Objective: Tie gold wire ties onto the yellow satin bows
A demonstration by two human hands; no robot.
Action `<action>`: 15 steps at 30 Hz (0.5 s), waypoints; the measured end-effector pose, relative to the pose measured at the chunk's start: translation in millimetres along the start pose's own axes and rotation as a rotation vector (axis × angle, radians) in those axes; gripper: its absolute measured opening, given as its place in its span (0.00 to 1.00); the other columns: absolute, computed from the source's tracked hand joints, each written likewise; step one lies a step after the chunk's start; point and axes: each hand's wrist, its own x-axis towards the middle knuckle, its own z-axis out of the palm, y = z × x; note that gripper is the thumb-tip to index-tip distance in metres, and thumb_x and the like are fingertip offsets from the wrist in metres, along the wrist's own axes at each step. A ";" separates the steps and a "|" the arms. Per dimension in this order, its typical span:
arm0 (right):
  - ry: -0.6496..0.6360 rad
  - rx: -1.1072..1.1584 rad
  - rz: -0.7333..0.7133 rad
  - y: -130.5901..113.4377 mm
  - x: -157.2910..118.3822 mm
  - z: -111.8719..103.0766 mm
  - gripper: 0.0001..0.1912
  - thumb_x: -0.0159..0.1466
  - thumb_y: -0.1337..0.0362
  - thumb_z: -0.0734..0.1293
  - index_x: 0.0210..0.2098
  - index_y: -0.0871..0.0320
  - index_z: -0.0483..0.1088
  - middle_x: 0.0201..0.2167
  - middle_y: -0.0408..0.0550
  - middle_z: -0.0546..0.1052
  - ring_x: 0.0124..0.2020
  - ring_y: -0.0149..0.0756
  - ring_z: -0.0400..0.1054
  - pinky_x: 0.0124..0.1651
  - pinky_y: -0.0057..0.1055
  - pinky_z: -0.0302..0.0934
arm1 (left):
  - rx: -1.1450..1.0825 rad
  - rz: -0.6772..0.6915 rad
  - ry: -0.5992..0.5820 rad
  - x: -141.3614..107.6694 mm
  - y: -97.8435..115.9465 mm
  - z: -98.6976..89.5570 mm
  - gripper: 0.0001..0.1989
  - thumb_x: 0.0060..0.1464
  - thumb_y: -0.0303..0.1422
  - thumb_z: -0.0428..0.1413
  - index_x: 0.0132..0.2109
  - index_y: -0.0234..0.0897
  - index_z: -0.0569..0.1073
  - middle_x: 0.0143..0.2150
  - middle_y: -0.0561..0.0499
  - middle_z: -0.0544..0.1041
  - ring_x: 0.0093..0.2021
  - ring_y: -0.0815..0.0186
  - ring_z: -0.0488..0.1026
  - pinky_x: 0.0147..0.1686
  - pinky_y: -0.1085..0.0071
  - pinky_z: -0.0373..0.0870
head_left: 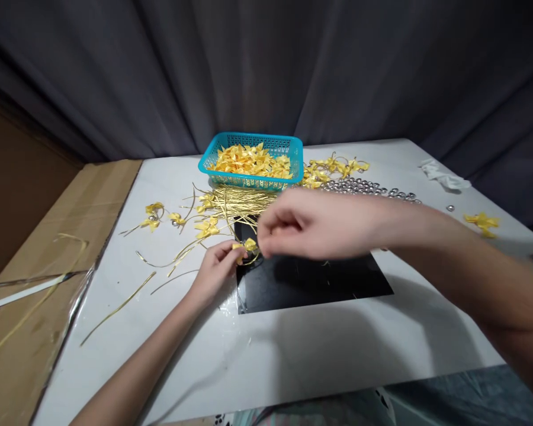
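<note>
The glossy white bench (293, 349) is gleaming around a shiny black square sheet (311, 284). Satiny yellow ribbon bows (249, 160) are filling a turquoise plastic mesh basket (293, 155). Polished round metal beads (364, 187) are glinting.

White rectangular table top (320, 355). Teal perforated plastic basket (293, 151) heaped with yellow ribbon bows, beyond the hands. Bundle of thin gold wire ties (242, 203), just beyond the hands. Loose yellow ribbon bows (153, 216), left of the hands. Row of small silver metal bells (364, 187), beyond the right forearm. Flat brown cardboard sheet (39, 307), far left. Dark grey fabric curtain (266, 65) behind.
</note>
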 end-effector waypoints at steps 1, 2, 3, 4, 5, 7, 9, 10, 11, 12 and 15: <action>-0.043 0.017 0.013 0.8 -8.4 9.2 0.06 0.58 0.70 0.62 0.25 0.59 0.68 0.14 0.37 0.57 0.16 0.23 0.47 0.19 0.24 0.43 | -0.015 0.009 0.028 0.6 0.1 -2.5 0.10 0.49 0.33 0.53 0.23 0.36 0.69 0.17 0.57 0.62 0.17 0.74 0.55 0.18 0.75 0.50; -0.095 0.020 0.017 2.6 -15.6 19.0 0.07 0.57 0.72 0.61 0.23 0.59 0.66 0.14 0.37 0.57 0.16 0.23 0.47 0.19 0.24 0.43 | -0.030 0.018 0.055 0.9 0.3 -4.5 0.10 0.50 0.33 0.53 0.23 0.36 0.69 0.18 0.57 0.62 0.17 0.74 0.55 0.18 0.75 0.51; -0.134 0.016 0.016 5.4 -21.6 28.9 0.08 0.55 0.74 0.61 0.21 0.59 0.65 0.15 0.37 0.57 0.17 0.23 0.47 0.19 0.23 0.44 | -0.045 0.025 0.080 0.9 0.5 -5.9 0.10 0.51 0.33 0.53 0.23 0.35 0.69 0.18 0.57 0.62 0.17 0.74 0.55 0.18 0.75 0.51; -0.155 0.003 -0.003 8.7 -26.7 38.7 0.09 0.54 0.75 0.61 0.20 0.59 0.63 0.16 0.37 0.59 0.17 0.23 0.48 0.21 0.23 0.46 | -0.064 0.028 0.106 0.9 0.6 -6.8 0.10 0.51 0.33 0.53 0.23 0.35 0.69 0.19 0.57 0.63 0.18 0.74 0.56 0.19 0.75 0.52; -0.171 -0.005 -0.035 12.4 -31.0 48.0 0.08 0.53 0.76 0.61 0.21 0.59 0.63 0.17 0.37 0.61 0.19 0.23 0.51 0.22 0.23 0.47 | -0.086 0.026 0.130 0.9 0.7 -7.2 0.10 0.51 0.33 0.53 0.24 0.35 0.70 0.19 0.57 0.63 0.18 0.74 0.56 0.18 0.76 0.52; -0.168 -0.025 -0.052 20.4 -37.6 64.2 0.07 0.53 0.75 0.60 0.22 0.59 0.64 0.20 0.40 0.66 0.23 0.26 0.57 0.26 0.24 0.50 | -0.141 0.013 0.170 0.9 1.1 -7.3 0.09 0.50 0.33 0.54 0.24 0.35 0.70 0.20 0.57 0.64 0.18 0.75 0.56 0.18 0.77 0.52; -0.157 -0.019 -0.024 29.2 -42.1 75.8 0.08 0.55 0.74 0.59 0.23 0.59 0.66 0.23 0.42 0.69 0.28 0.29 0.61 0.29 0.24 0.52 | -0.195 -0.001 0.196 0.9 2.6 -7.0 0.09 0.49 0.33 0.55 0.24 0.35 0.70 0.20 0.57 0.64 0.18 0.75 0.56 0.17 0.78 0.53; -0.152 -0.004 -0.002 34.1 -43.6 79.6 0.08 0.55 0.74 0.60 0.24 0.59 0.67 0.24 0.43 0.70 0.29 0.30 0.63 0.31 0.24 0.53 | -0.218 -0.006 0.206 0.9 3.7 -7.0 0.09 0.49 0.33 0.55 0.24 0.35 0.70 0.20 0.57 0.64 0.18 0.75 0.55 0.17 0.78 0.53; -0.143 0.017 0.025 39.5 -44.9 82.4 0.08 0.56 0.73 0.60 0.25 0.59 0.68 0.25 0.44 0.71 0.30 0.30 0.64 0.32 0.24 0.54 | -0.237 -0.008 0.218 0.9 5.0 -7.3 0.09 0.48 0.34 0.55 0.24 0.35 0.70 0.20 0.57 0.64 0.18 0.76 0.55 0.17 0.79 0.53; -0.137 0.040 0.052 45.5 -46.2 84.1 0.08 0.56 0.73 0.60 0.26 0.59 0.70 0.26 0.44 0.72 0.30 0.30 0.64 0.32 0.24 0.55 | -0.254 -0.010 0.233 1.1 6.3 -7.9 0.08 0.48 0.34 0.55 0.24 0.35 0.70 0.20 0.57 0.64 0.18 0.76 0.55 0.16 0.79 0.53; -0.064 0.069 0.070 65.8 -52.6 86.3 0.11 0.60 0.71 0.58 0.30 0.61 0.73 0.27 0.47 0.74 0.29 0.30 0.66 0.32 0.24 0.57 | -0.295 -0.009 0.286 3.2 9.3 -12.2 0.07 0.46 0.33 0.56 0.24 0.35 0.70 0.20 0.57 0.64 0.17 0.77 0.54 0.16 0.80 0.53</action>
